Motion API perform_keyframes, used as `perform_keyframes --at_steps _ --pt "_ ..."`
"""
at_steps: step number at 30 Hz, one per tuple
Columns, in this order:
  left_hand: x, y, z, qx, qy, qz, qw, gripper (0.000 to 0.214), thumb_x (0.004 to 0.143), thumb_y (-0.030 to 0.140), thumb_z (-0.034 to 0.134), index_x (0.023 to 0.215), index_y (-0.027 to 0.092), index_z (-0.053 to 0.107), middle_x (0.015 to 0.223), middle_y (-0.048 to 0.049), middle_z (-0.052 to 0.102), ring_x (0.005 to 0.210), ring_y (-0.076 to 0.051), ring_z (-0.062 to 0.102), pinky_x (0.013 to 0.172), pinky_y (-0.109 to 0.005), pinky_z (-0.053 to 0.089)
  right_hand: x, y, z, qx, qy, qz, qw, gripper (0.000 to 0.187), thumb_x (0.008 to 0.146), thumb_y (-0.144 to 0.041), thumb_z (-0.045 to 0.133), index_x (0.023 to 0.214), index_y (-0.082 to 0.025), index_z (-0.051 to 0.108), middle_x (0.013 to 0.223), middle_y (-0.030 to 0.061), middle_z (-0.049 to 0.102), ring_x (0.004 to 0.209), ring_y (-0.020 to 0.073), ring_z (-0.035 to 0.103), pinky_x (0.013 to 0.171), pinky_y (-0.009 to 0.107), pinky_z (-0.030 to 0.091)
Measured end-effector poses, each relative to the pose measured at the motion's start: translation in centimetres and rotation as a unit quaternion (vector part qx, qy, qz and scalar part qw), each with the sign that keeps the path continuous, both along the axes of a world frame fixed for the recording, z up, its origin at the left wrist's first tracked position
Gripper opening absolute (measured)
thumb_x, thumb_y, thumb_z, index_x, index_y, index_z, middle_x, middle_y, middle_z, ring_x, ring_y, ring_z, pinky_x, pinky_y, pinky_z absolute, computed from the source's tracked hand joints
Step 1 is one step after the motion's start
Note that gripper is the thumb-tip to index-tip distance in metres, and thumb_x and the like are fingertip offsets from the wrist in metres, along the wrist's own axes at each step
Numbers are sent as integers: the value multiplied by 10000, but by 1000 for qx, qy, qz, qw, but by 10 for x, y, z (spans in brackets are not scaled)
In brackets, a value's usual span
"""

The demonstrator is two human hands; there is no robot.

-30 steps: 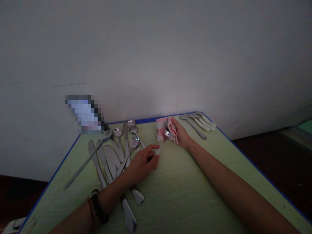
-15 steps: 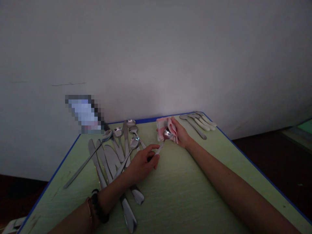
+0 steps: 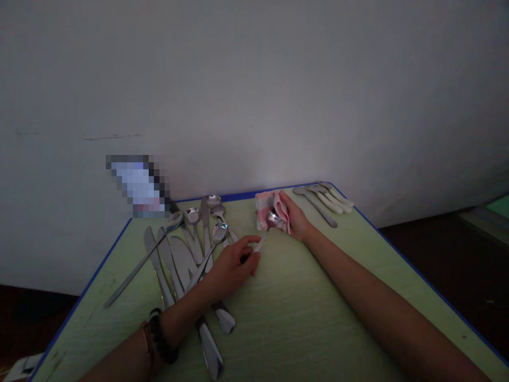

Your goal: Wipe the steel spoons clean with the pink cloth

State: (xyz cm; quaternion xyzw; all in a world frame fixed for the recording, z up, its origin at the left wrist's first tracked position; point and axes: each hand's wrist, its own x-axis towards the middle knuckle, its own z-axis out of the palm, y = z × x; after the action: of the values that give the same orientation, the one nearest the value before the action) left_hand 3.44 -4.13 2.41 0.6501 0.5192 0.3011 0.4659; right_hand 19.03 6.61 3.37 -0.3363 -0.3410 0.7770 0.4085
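My left hand pinches the handle of a shiny metal spoon between thumb and fingers. The spoon's bowl points away from me and rests against a folded pink and white cloth. Around that cloth my right hand is closed, its fingertips mostly hidden behind the fabric. Left of the spoon, and partly under my left forearm, lie several loose knives and spoons, among them a spoon just beyond my left wrist.
A long-handled spoon lies slantwise at the table's left. At the far right are a metal spoon and several white-handled pieces of cutlery. A blurred-out screen stands at the back left, before the wall. Blue trim edges the green table.
Almost nothing differs. Both hands, the spoon and the cloth keep the same places, and the loose cutlery lies as before.
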Motion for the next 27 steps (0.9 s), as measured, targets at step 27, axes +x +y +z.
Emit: perform_keyframes --at_steps 27 --pt "0 0 0 2 -5 -3 1000 349 853 277 437 1159 136 525 558 72 496 495 -90 410 496 -200 311 0 0 1 20 -8 11 1000 487 940 -442 280 817 -154 654 725 87 714 744 187 690 597 268 542"
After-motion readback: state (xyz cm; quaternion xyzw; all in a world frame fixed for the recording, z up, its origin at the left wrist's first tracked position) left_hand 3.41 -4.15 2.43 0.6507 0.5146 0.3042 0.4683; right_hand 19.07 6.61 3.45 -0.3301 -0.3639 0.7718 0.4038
